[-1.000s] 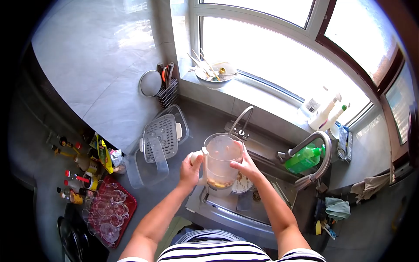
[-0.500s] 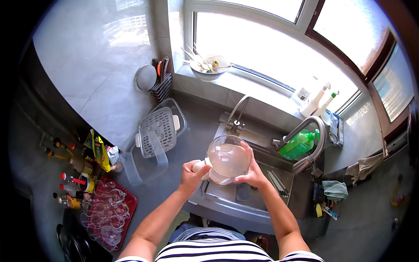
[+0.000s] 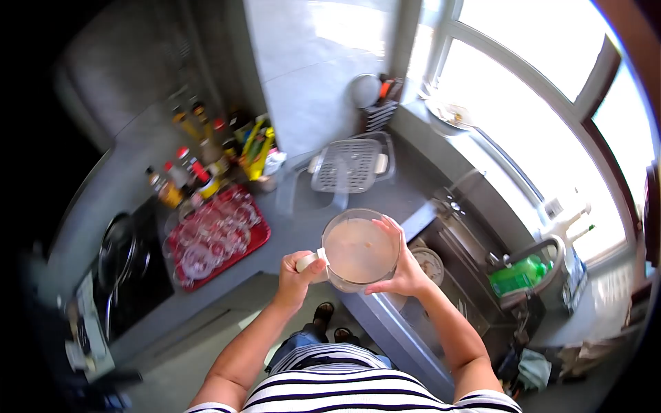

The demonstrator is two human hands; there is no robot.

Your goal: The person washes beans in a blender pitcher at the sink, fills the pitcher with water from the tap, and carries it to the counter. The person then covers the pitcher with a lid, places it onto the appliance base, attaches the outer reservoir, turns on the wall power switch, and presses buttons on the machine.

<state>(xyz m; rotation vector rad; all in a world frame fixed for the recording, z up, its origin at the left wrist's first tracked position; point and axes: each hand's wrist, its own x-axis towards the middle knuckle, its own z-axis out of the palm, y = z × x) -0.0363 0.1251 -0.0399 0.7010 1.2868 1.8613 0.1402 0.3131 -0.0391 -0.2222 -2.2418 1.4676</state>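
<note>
A round glass pot [image 3: 358,249] with a cream-coloured handle is held up in front of my body, its open top facing me. Cloudy, pale liquid seems to fill part of it. My left hand [image 3: 297,274] is closed around the handle [image 3: 312,261]. My right hand [image 3: 397,265] clasps the opposite side of the glass, thumb low and fingers along the far wall. Below and to the right lies the sink [image 3: 441,330], with a plate [image 3: 425,265] partly hidden behind my right hand.
On the left counter a red tray [image 3: 256,237] holds several glass cups, beside sauce bottles [image 3: 196,168] and a black stove [image 3: 134,275]. A white drain basket [image 3: 346,165] lies behind the pot. Right of the sink stand a faucet [image 3: 551,275] and a green soap bottle [image 3: 520,274].
My view has swung left, so the sink now lies to the right and the red tray sits nearer the middle. Both hands keep hold of the pot, which has moved away from above the sink.
</note>
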